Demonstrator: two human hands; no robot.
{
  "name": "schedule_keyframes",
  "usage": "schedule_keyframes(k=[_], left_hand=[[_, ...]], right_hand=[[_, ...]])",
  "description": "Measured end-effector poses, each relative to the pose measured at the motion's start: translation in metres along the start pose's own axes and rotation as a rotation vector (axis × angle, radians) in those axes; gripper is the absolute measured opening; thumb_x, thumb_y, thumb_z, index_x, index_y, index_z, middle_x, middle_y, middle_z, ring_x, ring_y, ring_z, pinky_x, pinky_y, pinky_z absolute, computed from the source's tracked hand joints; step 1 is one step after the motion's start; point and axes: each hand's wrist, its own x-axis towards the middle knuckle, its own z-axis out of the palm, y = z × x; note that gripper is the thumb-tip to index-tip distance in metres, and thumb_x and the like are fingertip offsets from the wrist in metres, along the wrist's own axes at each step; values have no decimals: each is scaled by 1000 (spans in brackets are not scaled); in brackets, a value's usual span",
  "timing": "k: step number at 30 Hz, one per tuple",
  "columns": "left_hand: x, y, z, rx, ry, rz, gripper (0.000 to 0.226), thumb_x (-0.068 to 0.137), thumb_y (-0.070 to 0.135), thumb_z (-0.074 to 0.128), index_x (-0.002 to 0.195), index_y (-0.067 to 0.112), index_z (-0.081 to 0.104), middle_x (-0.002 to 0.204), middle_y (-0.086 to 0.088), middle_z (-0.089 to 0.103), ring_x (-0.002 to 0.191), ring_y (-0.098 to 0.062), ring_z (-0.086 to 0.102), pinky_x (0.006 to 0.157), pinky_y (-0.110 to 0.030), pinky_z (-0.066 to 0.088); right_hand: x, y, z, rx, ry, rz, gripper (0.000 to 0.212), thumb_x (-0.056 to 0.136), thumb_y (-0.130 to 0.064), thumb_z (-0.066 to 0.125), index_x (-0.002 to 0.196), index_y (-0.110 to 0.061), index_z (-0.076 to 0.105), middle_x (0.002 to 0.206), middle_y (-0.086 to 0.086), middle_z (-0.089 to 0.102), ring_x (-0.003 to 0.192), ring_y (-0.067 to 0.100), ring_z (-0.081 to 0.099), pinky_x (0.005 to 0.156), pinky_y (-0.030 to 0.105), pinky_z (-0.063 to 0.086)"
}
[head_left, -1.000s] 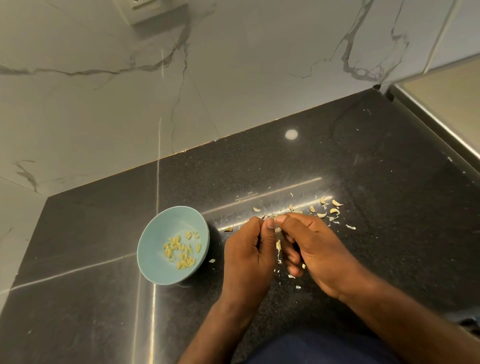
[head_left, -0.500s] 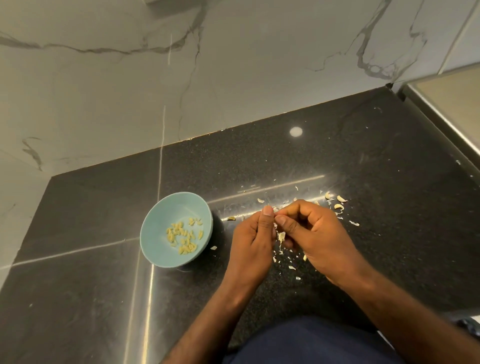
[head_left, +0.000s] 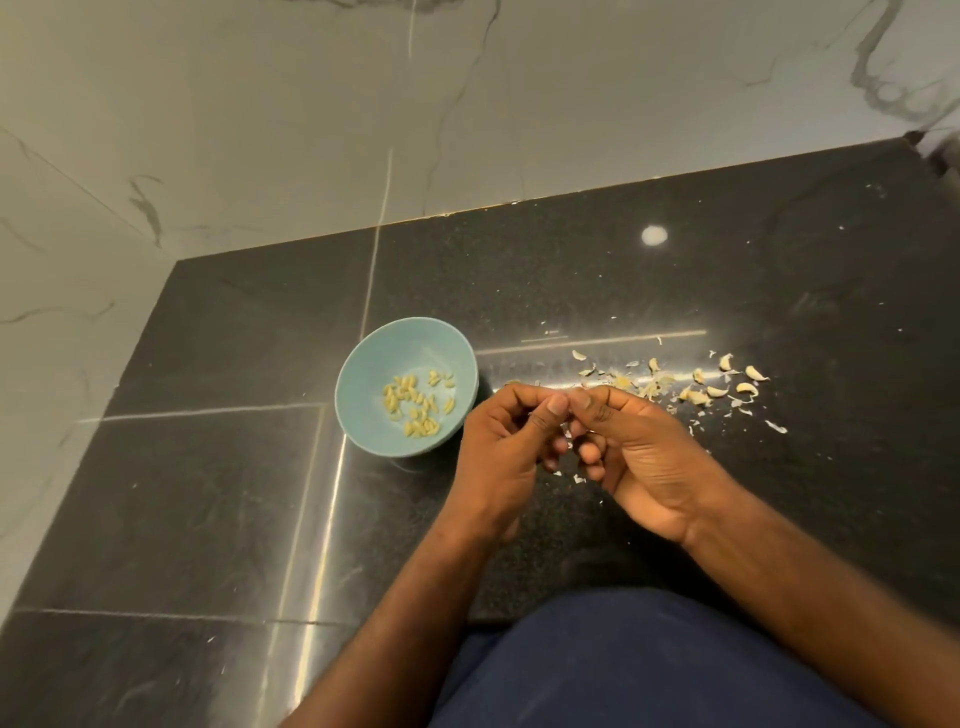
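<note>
At three o'clock of the bowl (head_left: 363, 364), the left hand (head_left: 498, 452) and right hand (head_left: 639, 457) have drifted away from the peels (head_left: 701, 395), now at their two o'clock. Their fingertips pinch one clove hidden between them, probably peeled and bound for the bowl.

Kitchen: black granite counter (head_left: 218, 493), marble wall tiles (head_left: 260, 130), garlic cloves (head_left: 719, 391)

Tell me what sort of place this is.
Probably a home kitchen: a polished black stone counter against marble-look wall tiles, a small blue bowl of peeled garlic cloves, and garlic skins scattered nearby.
</note>
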Motion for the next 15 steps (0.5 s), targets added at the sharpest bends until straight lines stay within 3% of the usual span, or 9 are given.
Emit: schedule_keyframes(k=[2,6,10,15], left_hand=[[0,0,-7,-16,51,-23,16,88,23,64,92,7,66,69,1,65,60,-8,56,53,-19,45],[12,2,-41,27,307,-41,6,91,9,66,85,8,67,62,3,62,53,-5,53,50,-16,44],[24,6,-79,155,459,-97,11,85,13,77,82,7,68,63,-1,64,53,-8,56,52,-18,47],[37,3,-99,197,564,-158,7,87,12,75,90,6,71,80,-9,71,62,-10,64,56,-20,54]], right_hand=[[2,3,4,14,-3,20,14,83,-26,68,83,-13,63,64,-1,59,49,7,47,43,17,37],[4,4,-1,20,64,12,14,80,-25,71,80,-14,64,63,-1,59,47,7,47,42,17,38],[6,1,-16,9,135,14,18,78,-27,73,85,-13,66,64,-1,59,49,6,47,43,17,40],[8,6,-22,1,150,-7,16,78,-27,74,83,-14,65,66,-1,60,50,7,48,44,17,41]])
